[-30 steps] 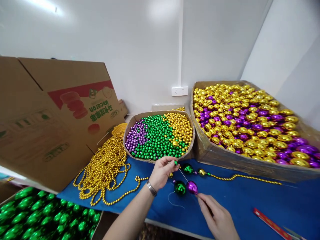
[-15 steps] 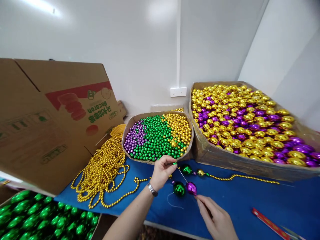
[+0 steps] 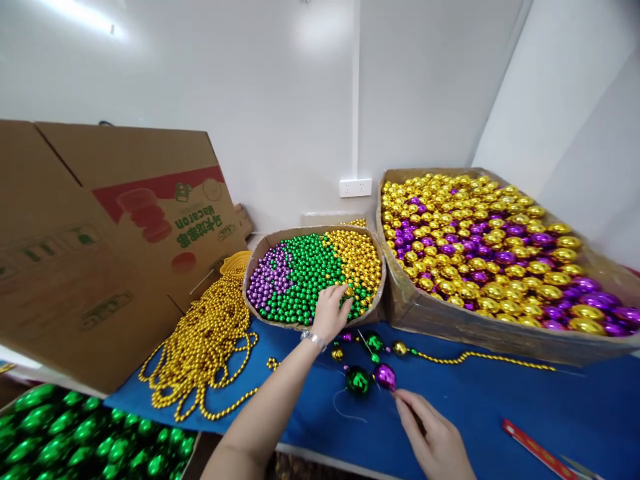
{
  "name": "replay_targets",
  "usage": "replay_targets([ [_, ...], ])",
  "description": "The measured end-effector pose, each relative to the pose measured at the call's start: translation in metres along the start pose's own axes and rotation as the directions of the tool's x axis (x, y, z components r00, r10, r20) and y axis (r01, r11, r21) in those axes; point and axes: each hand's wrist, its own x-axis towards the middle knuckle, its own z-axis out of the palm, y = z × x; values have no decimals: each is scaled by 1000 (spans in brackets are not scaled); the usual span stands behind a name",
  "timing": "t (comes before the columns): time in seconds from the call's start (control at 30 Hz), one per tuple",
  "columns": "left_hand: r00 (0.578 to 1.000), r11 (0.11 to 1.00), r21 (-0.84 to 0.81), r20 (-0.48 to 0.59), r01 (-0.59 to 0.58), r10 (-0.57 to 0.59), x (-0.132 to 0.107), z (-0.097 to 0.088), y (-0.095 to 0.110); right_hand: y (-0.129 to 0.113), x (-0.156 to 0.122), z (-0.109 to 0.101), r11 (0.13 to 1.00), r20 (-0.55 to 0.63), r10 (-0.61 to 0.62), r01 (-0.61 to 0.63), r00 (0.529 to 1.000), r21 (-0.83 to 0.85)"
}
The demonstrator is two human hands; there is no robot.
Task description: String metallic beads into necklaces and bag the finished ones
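Observation:
My left hand point(image 3: 331, 312) reaches over the near rim of a round cardboard tray point(image 3: 260, 248) filled with small purple, green and gold beads, its fingers curled down on the green and gold ones. My right hand point(image 3: 434, 440) rests on the blue cloth point(image 3: 500, 407) at the bottom, fingertips pinched beside a large purple bead point(image 3: 385, 377), seemingly on a thin needle or thread. A large green bead point(image 3: 359, 381) sits next to the purple one. A part-strung strand point(image 3: 480, 358) with green and gold beads lies just behind them.
A big box of large gold and purple beads point(image 3: 495, 257) stands at the right. A heap of gold bead strings point(image 3: 205, 340) lies left of the tray. A tilted cardboard box point(image 3: 100, 233) and a box of large green beads point(image 3: 75, 440) sit at the left. A red ruler point(image 3: 537, 449) lies at the lower right.
My left hand has let go near the needle's upper end and moved up into the tray of small beads. My right hand has stayed by the purple bead.

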Motion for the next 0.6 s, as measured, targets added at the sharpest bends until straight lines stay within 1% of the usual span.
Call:
replay_targets([
  [0.03, 1000, 996, 89, 13, -25, 24, 11, 3, -4, 0, 0, 0, 1000, -2, -4, 4, 1000, -4],
  [0.07, 999, 990, 135, 30, -33, 30, 19, 7, -7, 1, 1, 0, 1000, -6, -8, 8, 1000, -8],
  [0.13, 998, 990, 141, 54, -30, 23, 31, 12, -12, 2, 1, -1, 1000, -13, -8, 7, 1000, -16],
  [0.2, 998, 992, 120, 55, -31, 24, 31, 14, -12, 2, 0, -1, 1000, -25, 2, -2, 1000, -22],
  [0.23, 999, 995, 98, 51, -23, 18, 28, 14, -10, 3, 0, -2, 1000, -29, 7, -8, 1000, -23],
  [0.27, 999, 1000, 29, 44, 7, -8, 22, 12, -8, 3, 0, -2, 1000, -34, 12, -13, 999, -22],
  [0.3, 997, 993, -100, 46, 63, -58, 14, 10, -5, 3, 0, -2, 1000, -36, 15, -16, 999, -20],
  [0.33, 989, 950, -279, 65, 142, -129, 6, 8, -1, 3, 1, -2, 1000, -35, 18, -19, 999, -17],
  [0.37, 973, 848, -476, 104, 232, -208, -3, 5, 3, 2, 1, -1, 1000, -31, 20, -21, 999, -12],
  [0.4, 948, 696, -647, 157, 312, -278, -12, 2, 7, 2, 1, -1, 1000, -25, 21, -22, 999, -7],
  [0.43, 920, 534, -762, 212, 367, -329, -20, 0, 11, 1, 2, 0, 1000, -19, 20, -20, 1000, 0],
  [0.47, 898, 410, -822, 252, 396, -362, -27, -2, 15, 0, 2, 0, 1000, -12, 16, -16, 1000, 7],
  [0.5, 880, 326, -853, 273, 408, -388, -33, -3, 17, -1, 2, 1, 1000, -5, 12, -12, 1000, 14],
  [0.53, 868, 274, -870, 281, 410, -409, -37, -4, 20, -3, 2, 1, 1000, 0, 9, -9, 1000, 20],
  [0.6, 856, 224, -885, 286, 409, -431, -42, -4, 23, -5, 2, 1, 1000, 4, 8, -8, 1000, 26],
])
